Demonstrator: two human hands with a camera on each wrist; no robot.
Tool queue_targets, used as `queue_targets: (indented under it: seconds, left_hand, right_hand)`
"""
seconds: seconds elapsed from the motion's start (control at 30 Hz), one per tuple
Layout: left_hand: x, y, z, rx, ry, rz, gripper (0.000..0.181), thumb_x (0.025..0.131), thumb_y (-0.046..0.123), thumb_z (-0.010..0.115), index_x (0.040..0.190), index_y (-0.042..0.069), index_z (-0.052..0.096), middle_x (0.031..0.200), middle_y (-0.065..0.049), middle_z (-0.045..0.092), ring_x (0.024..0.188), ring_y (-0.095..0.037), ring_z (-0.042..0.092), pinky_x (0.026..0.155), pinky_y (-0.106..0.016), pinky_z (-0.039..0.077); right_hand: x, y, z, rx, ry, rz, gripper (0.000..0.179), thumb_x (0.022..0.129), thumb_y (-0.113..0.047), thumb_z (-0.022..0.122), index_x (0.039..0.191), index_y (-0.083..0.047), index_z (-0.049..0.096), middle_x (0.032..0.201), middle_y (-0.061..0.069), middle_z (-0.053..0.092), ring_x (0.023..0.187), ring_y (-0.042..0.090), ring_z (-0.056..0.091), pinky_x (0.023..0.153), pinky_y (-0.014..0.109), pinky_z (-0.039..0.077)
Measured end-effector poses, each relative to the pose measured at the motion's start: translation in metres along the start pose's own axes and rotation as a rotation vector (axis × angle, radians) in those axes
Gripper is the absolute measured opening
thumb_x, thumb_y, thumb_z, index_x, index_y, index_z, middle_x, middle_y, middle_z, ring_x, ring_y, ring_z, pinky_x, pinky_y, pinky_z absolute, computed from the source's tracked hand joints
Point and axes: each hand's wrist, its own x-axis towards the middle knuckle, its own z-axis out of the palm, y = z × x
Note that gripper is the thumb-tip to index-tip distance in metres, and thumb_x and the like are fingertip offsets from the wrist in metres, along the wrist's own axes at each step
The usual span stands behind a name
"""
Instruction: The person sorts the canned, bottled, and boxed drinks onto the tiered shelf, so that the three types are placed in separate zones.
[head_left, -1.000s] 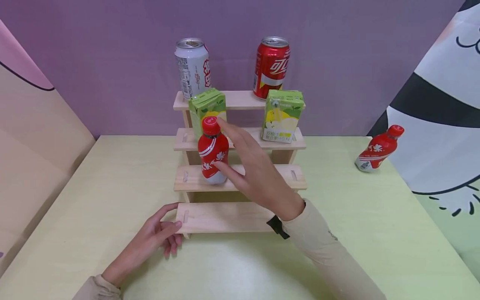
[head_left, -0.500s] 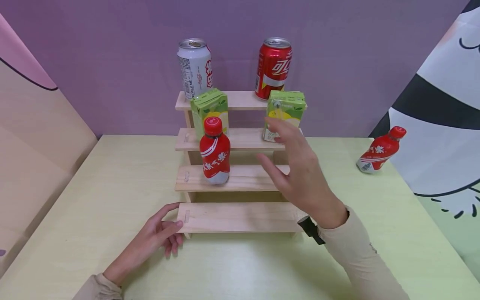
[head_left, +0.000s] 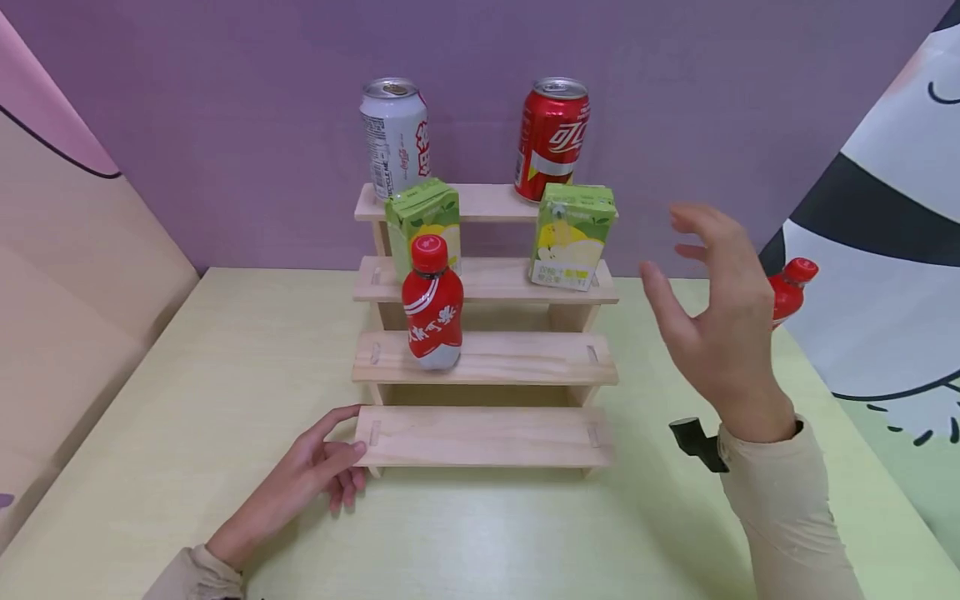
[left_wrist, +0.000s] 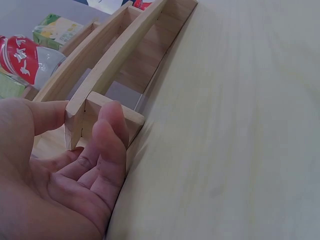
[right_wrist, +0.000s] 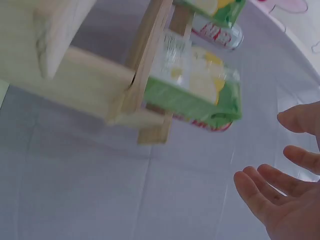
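Note:
A wooden stepped rack (head_left: 487,437) with tiers rising to the back stands on the table. At its lowest tier's left end, my left hand (head_left: 300,483) pinches the board; thumb and fingers close round the end in the left wrist view. A small red yogurt-style drink bottle (head_left: 433,321) stands upright toward the left of the second tier. My right hand (head_left: 723,333) is raised right of the rack, holding nothing, fingers apart and slightly bent. Behind it, another such red bottle (head_left: 789,293) is partly hidden. The right wrist view shows the right hand's fingers (right_wrist: 255,192) away from the rack.
Two green juice cartons (head_left: 573,237) stand on the third tier, left and right. On the top tier are a white can (head_left: 393,142) and a red cola can (head_left: 553,137). A purple backdrop (head_left: 285,133) rises behind the pale table (head_left: 480,542).
My right hand has left the bottle on the second tier and moved right, toward the other red bottle. The bottle stays standing. My left hand has kept its hold on the rack.

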Motion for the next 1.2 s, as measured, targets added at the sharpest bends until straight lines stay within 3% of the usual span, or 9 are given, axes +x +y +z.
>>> queue_targets:
  seconds: [0.17,0.47,0.73,1.03,1.2]
  left_hand:
    - [0.000,-0.002,0.000,-0.002,0.000,0.012,0.048,0.106,0.020,0.051,0.149,0.011,0.030,0.078,-0.019,0.064,0.058,-0.020,0.061,0.048,-0.035,0.054]
    - [0.000,-0.002,0.001,0.003,-0.017,0.013,0.048,0.106,0.021,0.050,0.149,0.010,0.030,0.079,-0.021,0.064,0.059,-0.019,0.061,0.048,-0.034,0.053]
    - [0.000,-0.002,-0.001,0.006,-0.001,0.012,0.049,0.106,0.022,0.050,0.149,0.012,0.030,0.079,-0.019,0.065,0.059,-0.019,0.062,0.048,-0.034,0.053]
    - [0.000,-0.001,-0.001,0.005,-0.005,-0.001,0.050,0.106,0.024,0.051,0.149,0.011,0.029,0.080,-0.019,0.065,0.060,-0.019,0.061,0.049,-0.033,0.053]
    - [0.000,0.000,-0.001,0.005,-0.002,-0.004,0.050,0.106,0.024,0.051,0.149,0.012,0.029,0.080,-0.019,0.065,0.060,-0.019,0.061,0.049,-0.033,0.053]
  right_hand:
    - [0.003,0.021,-0.007,-0.040,0.046,0.076,0.047,0.089,0.000,0.069,0.134,0.003,0.055,0.133,0.019,0.058,0.119,0.031,0.056,0.098,0.012,0.041]
    - [-0.003,0.056,-0.011,-0.082,0.049,0.193,0.042,0.090,0.000,0.065,0.132,0.001,0.058,0.133,0.018,0.057,0.116,0.036,0.054,0.093,0.005,0.037]
    - [-0.007,0.099,-0.014,-0.119,0.046,0.236,0.041,0.092,-0.005,0.065,0.133,-0.002,0.059,0.132,0.017,0.057,0.115,0.035,0.054,0.094,0.006,0.038]
    - [-0.018,0.127,-0.030,-0.225,0.000,0.476,0.050,0.098,-0.027,0.059,0.146,-0.020,0.048,0.148,-0.001,0.045,0.130,0.019,0.047,0.106,0.017,0.038]
    - [-0.021,0.143,-0.037,-0.275,-0.042,0.631,0.055,0.100,-0.032,0.056,0.152,-0.027,0.039,0.156,-0.005,0.036,0.141,0.015,0.032,0.113,0.035,0.037]
